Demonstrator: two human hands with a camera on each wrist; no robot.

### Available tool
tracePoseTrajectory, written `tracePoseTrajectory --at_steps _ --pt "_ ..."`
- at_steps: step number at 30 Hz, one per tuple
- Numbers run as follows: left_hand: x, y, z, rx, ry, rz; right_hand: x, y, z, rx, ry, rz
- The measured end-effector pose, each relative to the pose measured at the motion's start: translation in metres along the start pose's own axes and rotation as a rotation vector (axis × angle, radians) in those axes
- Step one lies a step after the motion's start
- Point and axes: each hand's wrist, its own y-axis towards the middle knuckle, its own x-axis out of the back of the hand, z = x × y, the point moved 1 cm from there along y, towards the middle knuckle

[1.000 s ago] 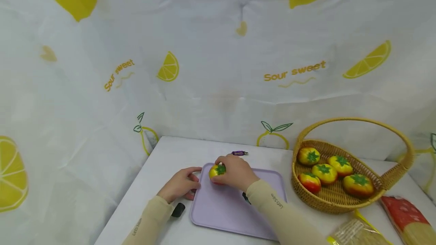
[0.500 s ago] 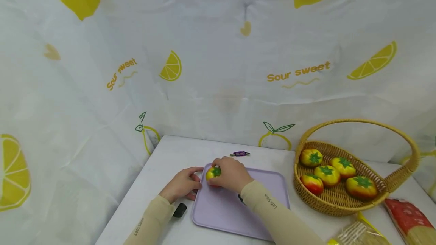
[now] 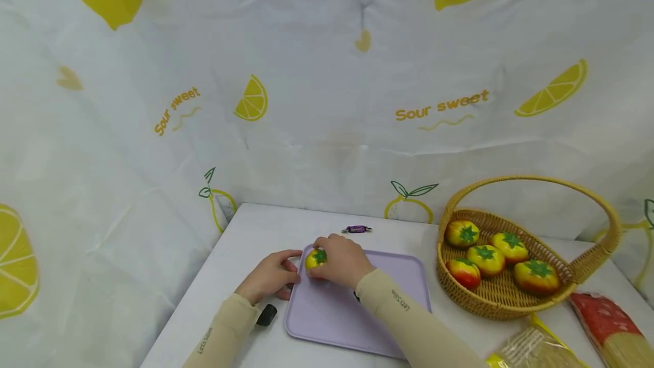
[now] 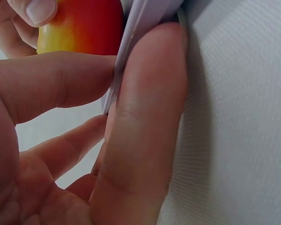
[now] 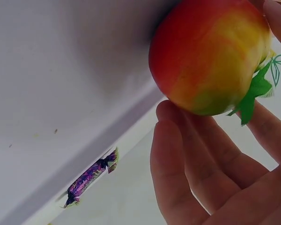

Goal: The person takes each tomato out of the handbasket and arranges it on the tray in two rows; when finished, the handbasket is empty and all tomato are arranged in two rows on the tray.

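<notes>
Hands: my right [image 3: 343, 260] cups one tomato [image 3: 315, 258] at the tray's [image 3: 352, 317] far-left corner, left [image 3: 269, 278] pinches that rim; four remain in the basket [image 3: 516, 300]

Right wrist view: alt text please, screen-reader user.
A right hand holds a red-and-yellow tomato with a green leafy top against a lilac tray. Beyond the tray's edge, a purple-wrapped candy lies on the white table.
</notes>
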Motion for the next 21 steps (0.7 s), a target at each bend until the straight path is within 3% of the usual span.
tracePoseTrajectory --at_steps 11,21 --pt "-0.009 0.009 -0.005 -0.022 -0.008 0.038 0.028 -0.027 -0.012 -0.028 0.04 -0.026" --pt "0.001 0.0 0.005 -0.008 -0.003 0.01 0.08 -0.09 -0.048 -0.055 -0.002 -0.06"
